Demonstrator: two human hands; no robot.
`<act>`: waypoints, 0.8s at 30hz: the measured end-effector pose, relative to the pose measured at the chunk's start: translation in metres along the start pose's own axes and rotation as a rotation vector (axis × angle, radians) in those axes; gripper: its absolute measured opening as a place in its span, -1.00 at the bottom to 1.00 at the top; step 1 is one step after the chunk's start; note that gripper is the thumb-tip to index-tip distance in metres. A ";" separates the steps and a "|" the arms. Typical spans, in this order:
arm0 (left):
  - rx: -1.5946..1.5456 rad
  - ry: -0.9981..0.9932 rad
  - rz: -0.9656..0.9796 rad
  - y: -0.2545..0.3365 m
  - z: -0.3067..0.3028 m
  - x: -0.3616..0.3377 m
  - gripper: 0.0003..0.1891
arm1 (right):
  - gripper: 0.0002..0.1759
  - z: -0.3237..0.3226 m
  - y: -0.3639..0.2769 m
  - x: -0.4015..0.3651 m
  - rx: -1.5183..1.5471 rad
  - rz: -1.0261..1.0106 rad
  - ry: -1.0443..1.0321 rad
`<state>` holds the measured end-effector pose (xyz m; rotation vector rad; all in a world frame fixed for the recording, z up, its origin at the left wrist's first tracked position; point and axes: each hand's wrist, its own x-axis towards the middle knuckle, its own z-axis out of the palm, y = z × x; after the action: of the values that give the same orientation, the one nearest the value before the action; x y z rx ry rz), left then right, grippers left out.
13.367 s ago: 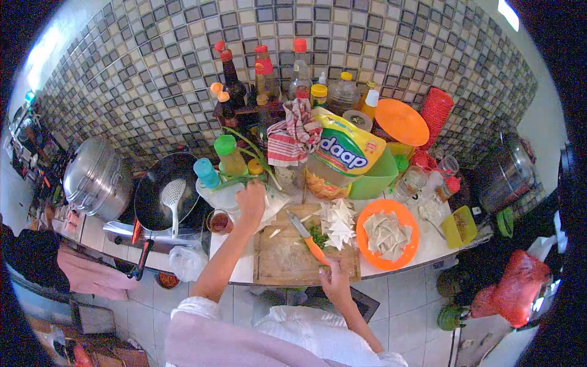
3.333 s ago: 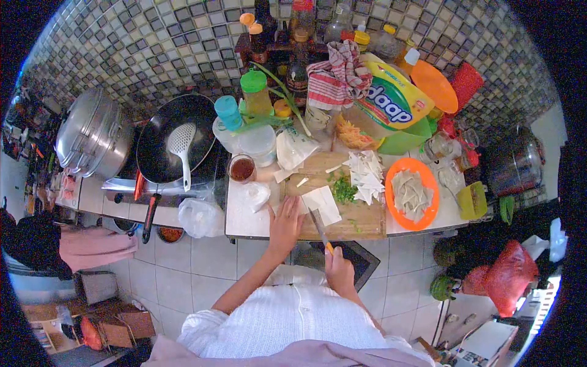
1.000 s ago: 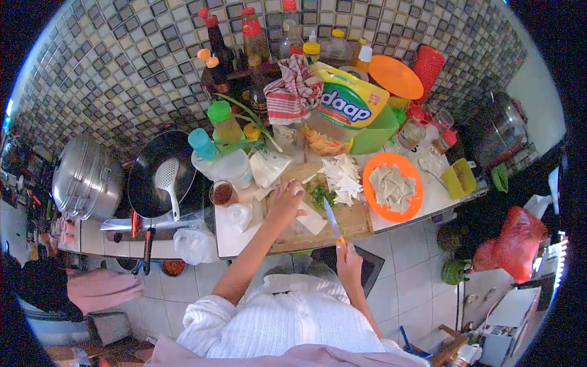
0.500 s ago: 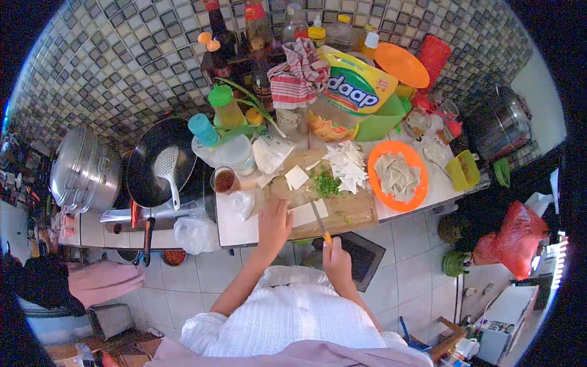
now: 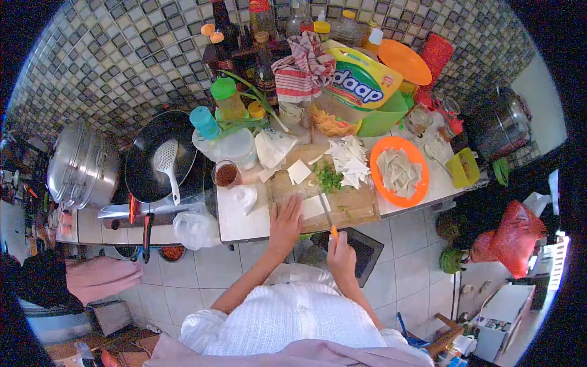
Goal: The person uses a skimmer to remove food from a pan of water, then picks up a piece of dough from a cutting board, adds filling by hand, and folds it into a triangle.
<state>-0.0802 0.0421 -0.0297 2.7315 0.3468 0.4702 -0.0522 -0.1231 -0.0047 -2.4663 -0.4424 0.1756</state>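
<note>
The person's left hand (image 5: 285, 221) lies flat on the near left corner of the wooden cutting board (image 5: 351, 208). Its grip is open, with fingers spread and holding nothing. The fingertips end at the 9 o'clock edge of a white dough sheet (image 5: 313, 207); whether they touch it cannot be told. The right hand (image 5: 341, 257) hangs off the near edge of the surface (image 5: 241, 223), its grip closed around the orange handle of a knife (image 5: 328, 219). The blade points toward 12 o'clock and rests along the sheet's 3 o'clock edge.

Farther up the board, at 12 o'clock from the sheet, is a heap of chopped greens (image 5: 330, 180). A smaller white square (image 5: 298, 172) sits at its 10 o'clock and a pile of cut white triangles (image 5: 350, 162) at its 1 o'clock. An orange plate (image 5: 420, 183) of folded pieces stands at 3 o'clock of the board. A black wok (image 5: 147, 177) with a white slotted spatula (image 5: 165, 162) is at 9 o'clock.
</note>
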 end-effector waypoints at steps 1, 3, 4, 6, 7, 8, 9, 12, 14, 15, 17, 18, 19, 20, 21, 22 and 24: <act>0.034 0.028 0.000 -0.002 0.004 0.000 -0.54 | -0.76 0.005 0.000 -0.004 -0.017 -0.007 -0.015; -0.096 0.064 -0.031 -0.006 0.003 -0.003 -0.53 | -0.78 0.010 -0.003 -0.007 -0.035 -0.014 -0.030; -0.223 0.100 -0.060 -0.008 0.000 -0.004 -0.51 | -0.78 0.011 -0.005 -0.008 -0.051 0.000 -0.059; -0.367 0.128 -0.128 -0.011 -0.004 -0.005 -0.50 | -0.78 0.010 -0.008 -0.009 -0.060 0.025 -0.118; -0.508 0.160 -0.194 -0.013 -0.007 -0.005 -0.50 | -0.78 0.011 -0.008 -0.009 -0.060 0.026 -0.121; -0.507 0.158 -0.196 -0.016 -0.010 -0.005 -0.50 | -0.74 0.012 -0.007 -0.009 -0.062 0.021 -0.116; -0.536 0.163 -0.213 -0.017 -0.014 -0.005 -0.51 | -0.69 0.013 -0.007 -0.009 -0.065 0.016 -0.111; -0.487 0.159 -0.192 -0.020 -0.011 -0.008 -0.52 | -0.71 0.015 -0.007 -0.009 -0.090 0.021 -0.108; -0.408 0.151 -0.151 -0.021 -0.008 -0.009 -0.53 | -0.74 0.012 -0.013 -0.008 -0.070 0.036 -0.119; -0.306 0.127 -0.106 -0.019 -0.006 -0.009 -0.54 | -0.77 0.011 -0.015 -0.008 -0.051 0.052 -0.127; -0.204 0.104 -0.063 -0.011 -0.002 -0.007 -0.54 | -0.77 0.012 -0.015 -0.008 -0.040 0.058 -0.132; -0.130 0.098 -0.018 -0.006 -0.001 -0.006 -0.55 | -0.76 0.012 -0.015 -0.008 -0.029 0.065 -0.136; -0.056 0.092 0.027 -0.001 0.001 -0.005 -0.55 | -0.76 0.013 -0.015 -0.008 -0.030 0.064 -0.137; -0.056 0.093 0.025 0.004 0.004 -0.003 -0.55 | -0.76 0.013 -0.015 -0.008 -0.037 0.061 -0.141; -0.004 0.070 0.023 0.008 0.008 -0.001 -0.55 | -0.76 0.013 -0.015 -0.008 -0.045 0.059 -0.144; 0.048 0.048 0.022 0.010 0.011 0.001 -0.55 | -0.76 0.014 -0.015 -0.009 -0.046 0.058 -0.144; 0.074 0.035 0.008 0.012 0.014 0.002 -0.55 | -0.76 0.015 -0.016 -0.010 -0.122 0.067 -0.177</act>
<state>-0.0709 0.0276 -0.0374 2.8002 0.3695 0.5182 -0.0689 -0.1060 -0.0073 -2.5981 -0.4572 0.4086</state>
